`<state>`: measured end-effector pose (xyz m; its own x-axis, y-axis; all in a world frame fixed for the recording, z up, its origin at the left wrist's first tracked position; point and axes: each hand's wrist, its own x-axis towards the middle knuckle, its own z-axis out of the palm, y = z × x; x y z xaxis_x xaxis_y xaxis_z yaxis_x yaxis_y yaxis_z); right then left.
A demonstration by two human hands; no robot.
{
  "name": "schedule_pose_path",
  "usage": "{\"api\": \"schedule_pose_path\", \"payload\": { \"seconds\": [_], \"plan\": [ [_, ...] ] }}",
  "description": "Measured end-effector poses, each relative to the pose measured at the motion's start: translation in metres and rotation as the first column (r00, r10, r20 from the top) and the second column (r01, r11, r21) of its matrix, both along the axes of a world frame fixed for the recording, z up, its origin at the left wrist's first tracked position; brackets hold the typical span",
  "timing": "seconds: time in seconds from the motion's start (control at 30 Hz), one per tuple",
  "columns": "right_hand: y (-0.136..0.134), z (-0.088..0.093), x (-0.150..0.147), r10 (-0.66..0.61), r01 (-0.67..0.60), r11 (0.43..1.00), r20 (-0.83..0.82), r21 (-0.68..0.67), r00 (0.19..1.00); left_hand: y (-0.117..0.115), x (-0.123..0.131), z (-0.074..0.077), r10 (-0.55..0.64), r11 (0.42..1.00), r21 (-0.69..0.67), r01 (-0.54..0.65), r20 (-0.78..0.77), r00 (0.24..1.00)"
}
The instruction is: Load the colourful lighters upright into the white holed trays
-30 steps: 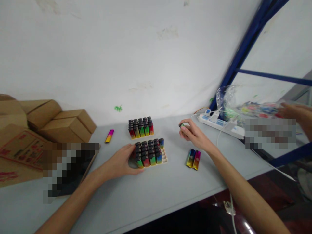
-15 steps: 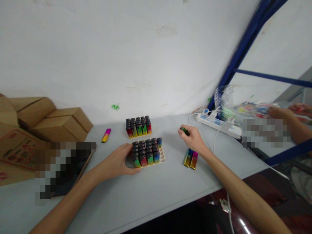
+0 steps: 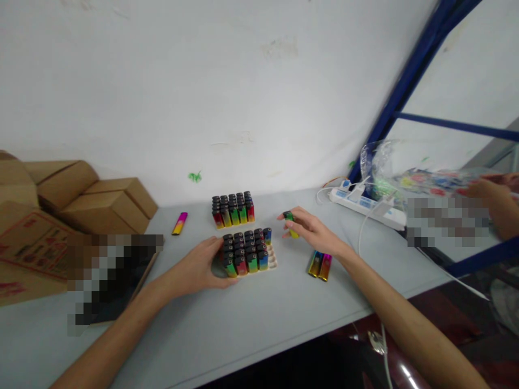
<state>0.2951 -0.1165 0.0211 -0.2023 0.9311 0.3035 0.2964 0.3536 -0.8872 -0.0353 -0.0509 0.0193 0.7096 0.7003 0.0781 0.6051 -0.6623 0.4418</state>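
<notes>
My left hand (image 3: 203,265) grips the left side of a pale tray (image 3: 272,262) filled with upright lighters (image 3: 245,251); bare slots show at its right end. Just right of that tray, my right hand (image 3: 306,227) holds a green and yellow lighter (image 3: 290,224) upright between thumb and fingers. A second block of upright lighters (image 3: 233,209) stands behind, near the wall. Two shiny lighters (image 3: 320,265) lie side by side below my right wrist. One pink and yellow lighter (image 3: 179,223) lies alone at the left.
Cardboard boxes (image 3: 109,208) and a dark, partly blurred object (image 3: 117,281) are on the left. A white power strip (image 3: 367,208) with cables lies at the right, beside a blue frame (image 3: 405,81). Another person's hands (image 3: 492,192) are by a plastic bag (image 3: 430,181).
My right hand has moved left towards the tray, and its lighter has turned upright and shows more. My left hand keeps its grip. The view has shifted slightly.
</notes>
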Motion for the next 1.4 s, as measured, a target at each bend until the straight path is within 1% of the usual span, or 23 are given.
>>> {"api": "schedule_pose_path", "payload": {
  "seconds": [0.1, 0.17, 0.23, 0.37, 0.47, 0.57, 0.7, 0.83, 0.97, 1.03, 1.13, 1.23, 1.3, 1.4],
  "plan": [
    [-0.001, 0.000, -0.005, 0.069, -0.069, 0.997, 0.010, -0.021, 0.998, 0.000, 0.000, 0.001, 0.001, 1.000, -0.003, -0.001, 0.005, 1.000],
    [-0.001, -0.001, -0.009, 0.082, -0.082, 0.996, 0.008, -0.044, 0.997, -0.001, 0.000, 0.001, 0.000, 1.000, -0.013, 0.000, 0.001, 1.000],
    [-0.001, -0.003, -0.012, 0.050, -0.051, 0.997, -0.022, -0.057, 0.998, -0.001, 0.000, 0.001, 0.000, 1.000, -0.019, 0.000, 0.005, 1.000],
    [0.001, -0.010, -0.018, -0.057, 0.049, 0.995, -0.101, -0.089, 0.993, -0.001, 0.000, 0.001, 0.003, 1.000, -0.025, -0.002, 0.014, 1.000],
    [0.002, -0.012, -0.022, -0.076, 0.060, 0.991, -0.138, -0.118, 0.988, -0.002, 0.001, 0.003, -0.006, 0.999, -0.032, 0.006, 0.011, 1.000],
    [0.001, -0.011, -0.026, -0.084, 0.067, 0.990, -0.138, -0.122, 0.987, -0.002, 0.001, 0.004, -0.008, 0.999, -0.035, 0.008, 0.004, 1.000],
    [-0.001, -0.009, -0.027, -0.094, 0.092, 0.994, -0.025, -0.056, 0.995, -0.001, 0.001, 0.002, -0.006, 1.000, -0.024, 0.006, 0.006, 1.000],
    [-0.001, -0.009, -0.031, -0.056, 0.052, 0.998, 0.118, 0.039, 0.991, 0.000, 0.000, 0.000, -0.002, 1.000, -0.017, 0.002, -0.010, 1.000],
    [-0.001, -0.007, -0.033, -0.047, 0.026, 0.996, 0.251, 0.084, 0.967, 0.000, -0.001, 0.000, -0.012, 1.000, -0.016, 0.012, -0.012, 1.000],
    [-0.001, -0.001, -0.026, -0.007, -0.006, 0.999, 0.269, 0.046, 0.963, 0.000, -0.001, 0.000, -0.010, 1.000, -0.011, 0.010, -0.004, 1.000],
    [-0.006, 0.013, -0.003, 0.049, -0.033, 0.998, 0.308, -0.057, 0.950, 0.000, -0.001, 0.000, -0.004, 1.000, -0.007, 0.004, 0.003, 1.000],
    [-0.015, 0.026, 0.031, 0.041, 0.022, 0.990, 0.431, -0.139, 0.901, 0.000, 0.000, 0.001, -0.006, 1.000, -0.009, 0.006, -0.003, 1.000],
    [-0.022, 0.032, 0.053, 0.013, 0.091, 0.978, 0.496, -0.186, 0.868, 0.000, 0.001, 0.001, -0.005, 1.000, -0.005, 0.005, 0.000, 1.000],
    [-0.033, 0.036, 0.079, 0.053, 0.137, 0.943, 0.545, -0.302, 0.837, 0.000, 0.001, -0.001, 0.002, 1.000, 0.000, -0.002, 0.000, 1.000]
  ]
}}
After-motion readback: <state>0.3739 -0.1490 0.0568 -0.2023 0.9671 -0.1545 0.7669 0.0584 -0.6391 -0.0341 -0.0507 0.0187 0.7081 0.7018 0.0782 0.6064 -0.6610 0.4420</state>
